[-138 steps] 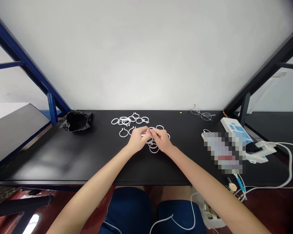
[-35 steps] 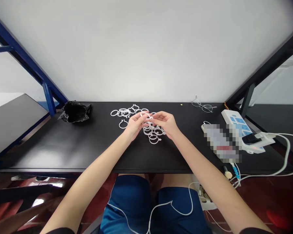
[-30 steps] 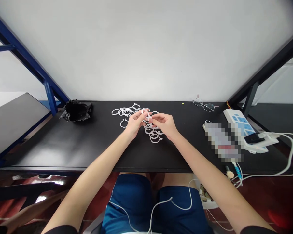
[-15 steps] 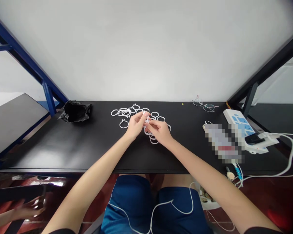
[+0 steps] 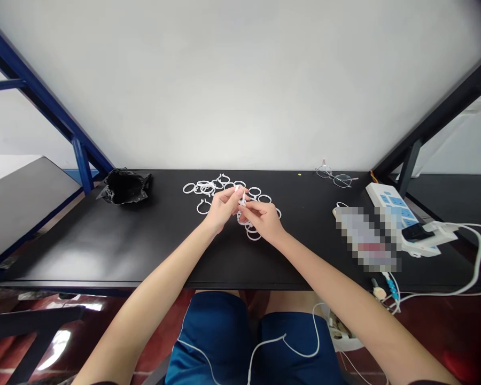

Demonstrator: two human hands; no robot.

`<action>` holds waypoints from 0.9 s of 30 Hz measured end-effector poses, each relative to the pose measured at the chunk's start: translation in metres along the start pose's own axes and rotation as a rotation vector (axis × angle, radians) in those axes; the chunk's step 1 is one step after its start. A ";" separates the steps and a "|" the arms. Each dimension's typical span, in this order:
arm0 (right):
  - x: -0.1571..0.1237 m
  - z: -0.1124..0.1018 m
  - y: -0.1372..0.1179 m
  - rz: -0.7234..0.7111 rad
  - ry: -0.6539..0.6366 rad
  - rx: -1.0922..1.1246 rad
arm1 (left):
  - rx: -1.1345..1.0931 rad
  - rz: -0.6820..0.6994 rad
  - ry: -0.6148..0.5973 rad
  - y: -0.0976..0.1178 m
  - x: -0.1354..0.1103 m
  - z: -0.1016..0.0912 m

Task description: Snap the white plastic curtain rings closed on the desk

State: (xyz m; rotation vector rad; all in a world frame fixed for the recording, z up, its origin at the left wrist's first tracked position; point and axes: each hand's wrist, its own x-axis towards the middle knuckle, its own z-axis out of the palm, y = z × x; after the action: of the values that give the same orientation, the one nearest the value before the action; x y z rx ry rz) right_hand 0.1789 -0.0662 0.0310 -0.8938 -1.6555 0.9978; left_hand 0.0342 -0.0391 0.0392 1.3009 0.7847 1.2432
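My left hand and my right hand meet above the middle of the black table. Both pinch one white plastic ring between their fingertips, held upright. A linked cluster of white rings lies under and just below my right hand. Several loose white rings are spread on the table behind my left hand, toward the wall.
A crumpled black bag lies at the far left. Glasses rest near the wall at right. A white and blue power strip with plugs and white cables fills the right end.
The hands lowered from holding a chain of rings up to pinching one ring close over the table. The camera view shifted slightly. A person's hand at lower left has gone from view.
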 end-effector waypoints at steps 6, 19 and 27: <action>0.003 0.002 0.001 0.037 0.047 0.045 | 0.003 -0.005 0.002 0.000 0.000 0.000; 0.022 -0.024 0.003 0.332 0.306 0.363 | 0.075 -0.098 0.018 -0.013 0.002 0.000; 0.024 -0.027 0.010 0.292 0.395 0.304 | 0.088 -0.109 0.174 -0.009 0.006 -0.005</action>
State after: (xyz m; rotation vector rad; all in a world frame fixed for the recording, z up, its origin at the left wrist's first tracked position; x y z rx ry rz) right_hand 0.2000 -0.0351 0.0358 -1.0628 -1.0299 1.1461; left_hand 0.0323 -0.0306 0.0311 1.2148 1.0311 1.2575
